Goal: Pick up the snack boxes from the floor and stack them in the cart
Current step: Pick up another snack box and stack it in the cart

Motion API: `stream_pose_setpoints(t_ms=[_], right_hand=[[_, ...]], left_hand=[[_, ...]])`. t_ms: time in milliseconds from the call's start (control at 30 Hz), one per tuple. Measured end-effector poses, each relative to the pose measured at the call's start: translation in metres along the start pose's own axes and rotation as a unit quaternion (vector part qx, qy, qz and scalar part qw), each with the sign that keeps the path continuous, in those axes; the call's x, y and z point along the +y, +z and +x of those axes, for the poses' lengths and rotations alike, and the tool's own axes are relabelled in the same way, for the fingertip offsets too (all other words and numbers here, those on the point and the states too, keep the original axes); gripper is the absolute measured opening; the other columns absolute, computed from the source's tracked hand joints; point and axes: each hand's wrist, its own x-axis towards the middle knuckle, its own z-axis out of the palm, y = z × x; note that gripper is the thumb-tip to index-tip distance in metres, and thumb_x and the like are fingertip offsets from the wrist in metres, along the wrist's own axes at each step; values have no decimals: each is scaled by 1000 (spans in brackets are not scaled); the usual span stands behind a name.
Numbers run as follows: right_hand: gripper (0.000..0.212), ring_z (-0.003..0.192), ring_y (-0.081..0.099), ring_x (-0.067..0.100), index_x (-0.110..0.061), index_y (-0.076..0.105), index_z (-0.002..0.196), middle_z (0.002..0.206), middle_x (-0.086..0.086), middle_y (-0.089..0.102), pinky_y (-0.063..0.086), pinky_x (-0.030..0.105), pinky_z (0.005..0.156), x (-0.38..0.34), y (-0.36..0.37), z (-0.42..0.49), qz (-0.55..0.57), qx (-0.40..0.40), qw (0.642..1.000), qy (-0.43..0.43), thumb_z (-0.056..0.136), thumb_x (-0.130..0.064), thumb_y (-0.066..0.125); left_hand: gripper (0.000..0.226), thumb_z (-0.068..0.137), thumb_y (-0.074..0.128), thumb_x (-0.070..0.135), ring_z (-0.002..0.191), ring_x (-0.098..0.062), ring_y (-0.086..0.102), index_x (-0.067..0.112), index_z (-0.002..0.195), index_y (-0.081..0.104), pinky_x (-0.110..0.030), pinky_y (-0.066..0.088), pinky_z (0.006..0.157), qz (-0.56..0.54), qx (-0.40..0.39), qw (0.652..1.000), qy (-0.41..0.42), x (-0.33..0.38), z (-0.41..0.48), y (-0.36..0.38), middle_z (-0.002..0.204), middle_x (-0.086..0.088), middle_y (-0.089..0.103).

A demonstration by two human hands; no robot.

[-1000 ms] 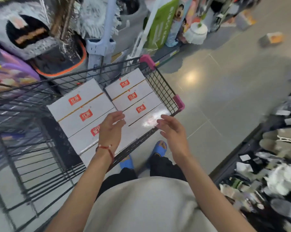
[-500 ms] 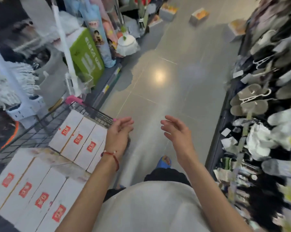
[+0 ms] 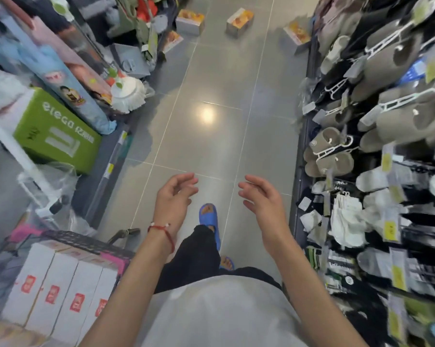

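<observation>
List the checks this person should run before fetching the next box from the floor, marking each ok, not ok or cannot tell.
1. The left hand is free: ok, fingers loosely curled, holding nothing.
2. The right hand is free: ok, holding nothing.
3. There are snack boxes left to collect: ok, several lie at the aisle's far end.
4. They are within reach: not ok, they are well ahead of the hands.
5. The floor gives a walking path: ok, bare tiles lead to them.
6. The cart has room above the white boxes: cannot tell, only a corner shows.
</observation>
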Motion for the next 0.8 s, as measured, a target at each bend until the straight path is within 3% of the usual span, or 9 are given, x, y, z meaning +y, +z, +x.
stream_pose_setpoints(t_ms=[333,700,800], right_hand=[[23,97,70,10,-27,69,114,107,-4,77,54,29,94,-112,12,187,-8,37,999,0,100,-10,61],[21,95,69,13,-26,69,111,106,0,76,52,38,101,-251,35,371,23,75,997,4,99,-10,62],[22,103,71,20,-24,70,112,109,2,77,52,44,107,-279,34,435,33,77,996,11,98,-8,64]], left_hand=[[27,96,53,3,99,-15,67,16,116,66,-29,49,88,9,-33,999,-19,97,185,90,113,1,71],[24,96,54,4,103,-18,67,18,112,66,-28,49,86,50,-78,996,-10,235,371,175,113,0,71],[24,96,55,5,107,-20,66,19,113,66,-29,49,87,60,-84,995,-7,266,424,205,115,-1,71]])
